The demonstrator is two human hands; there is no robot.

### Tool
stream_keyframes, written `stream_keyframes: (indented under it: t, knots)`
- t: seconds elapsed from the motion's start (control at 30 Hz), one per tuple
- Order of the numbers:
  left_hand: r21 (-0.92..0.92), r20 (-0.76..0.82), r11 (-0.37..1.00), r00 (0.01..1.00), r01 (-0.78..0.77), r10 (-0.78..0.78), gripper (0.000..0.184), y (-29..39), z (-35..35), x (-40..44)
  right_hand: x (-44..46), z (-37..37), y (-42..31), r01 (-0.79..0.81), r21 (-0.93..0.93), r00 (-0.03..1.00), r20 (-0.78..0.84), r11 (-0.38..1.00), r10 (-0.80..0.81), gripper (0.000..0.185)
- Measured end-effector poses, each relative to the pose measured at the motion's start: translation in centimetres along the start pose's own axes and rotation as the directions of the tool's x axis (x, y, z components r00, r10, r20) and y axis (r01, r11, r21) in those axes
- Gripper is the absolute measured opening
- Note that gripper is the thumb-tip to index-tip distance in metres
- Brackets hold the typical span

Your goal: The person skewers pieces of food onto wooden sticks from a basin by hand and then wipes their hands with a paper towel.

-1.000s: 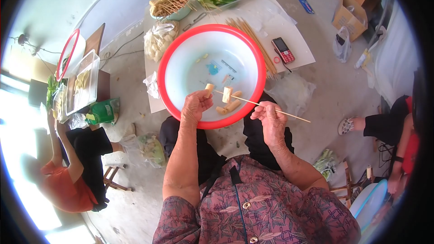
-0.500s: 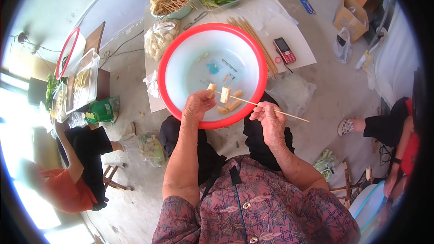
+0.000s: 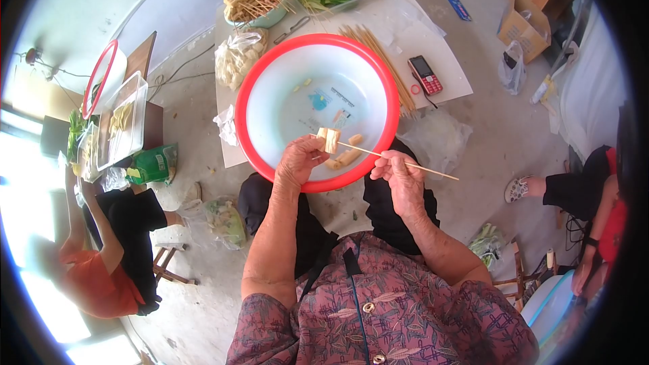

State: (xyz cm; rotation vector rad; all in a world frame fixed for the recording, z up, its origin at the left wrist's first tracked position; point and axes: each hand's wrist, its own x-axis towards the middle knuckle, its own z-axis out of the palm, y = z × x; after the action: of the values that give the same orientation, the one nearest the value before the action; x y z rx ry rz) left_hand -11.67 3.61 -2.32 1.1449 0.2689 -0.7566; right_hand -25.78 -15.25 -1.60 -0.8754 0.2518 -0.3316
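Crossing the right fingers [image 3: 388, 157], the skewer [image 3: 362, 149] meets rolls [image 3: 332, 140] at left fingers [image 3: 314, 142].

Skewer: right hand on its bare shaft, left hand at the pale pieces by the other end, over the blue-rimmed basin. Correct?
Rim colour's wrong: head view shows the basin rim is red. Rest stands: right hand on the skewer's shaft, left hand at the pale pieces, over the basin.
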Motion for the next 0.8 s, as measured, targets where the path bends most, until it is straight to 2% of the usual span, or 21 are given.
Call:
stream_keyframes:
  t: [0.2,0.3,0.37,0.47,0.5,0.53,0.57,0.6,0.63,0.73,0.8]
  knots:
    - [0.058,0.065,0.998,0.998,-0.009,0.006,0.020,-0.1,0.0,0.0,0.2,-0.1,-0.1,-0.058,-0.067,0.997,0.041,0.996,0.061,0.028]
    - [0.083,0.082,0.996,0.997,-0.015,0.008,0.023,-0.3,0.0,0.1,0.1,0.0,0.1,-0.005,0.000,1.000,0.014,1.000,0.005,0.027]
    - [0.092,0.093,0.996,0.996,-0.018,0.009,0.024,0.0,0.6,-0.2,0.1,-0.1,0.1,0.049,0.028,0.997,-0.065,0.998,-0.047,0.027]
    - [0.194,-0.002,0.980,0.999,-0.041,0.042,0.026,0.2,1.1,-0.2,0.0,-0.2,-0.2,0.091,0.022,0.989,-0.122,0.996,-0.088,0.027]
    - [0.499,-0.006,0.866,0.999,-0.033,0.042,0.025,-0.1,0.6,0.5,0.0,-0.1,-0.3,0.092,0.021,0.989,-0.122,0.996,-0.089,0.027]
    - [0.752,-0.010,0.659,0.999,-0.022,0.044,0.024,-0.5,0.1,1.2,-0.1,-0.1,-0.3,0.091,0.022,0.989,-0.123,0.996,-0.087,0.027]
    - [0.752,-0.010,0.658,0.999,-0.021,0.043,0.024,-1.4,-0.2,1.9,-0.1,-0.1,-0.3,0.078,0.018,0.990,-0.117,0.997,-0.076,0.027]
    - [0.956,0.059,0.284,0.995,-0.079,0.076,0.022,-2.5,-0.3,2.7,-0.1,-0.1,-0.4,0.067,0.014,0.992,-0.110,0.998,-0.065,0.028]
    - [0.982,0.137,-0.144,0.988,-0.125,0.077,0.021,-2.7,0.2,2.8,-0.1,-0.1,-0.4,0.069,0.014,0.992,-0.109,0.998,-0.067,0.028]
    - [0.976,0.079,-0.208,0.996,-0.068,0.045,0.022,-2.6,1.0,2.4,-0.1,-0.2,-0.3,0.056,0.007,0.992,-0.118,0.998,-0.054,0.027]
    - [0.974,0.091,-0.210,0.996,-0.084,0.026,0.022,-2.5,0.6,2.7,0.0,-0.3,-0.3,0.061,0.017,0.993,-0.097,0.998,-0.059,0.028]
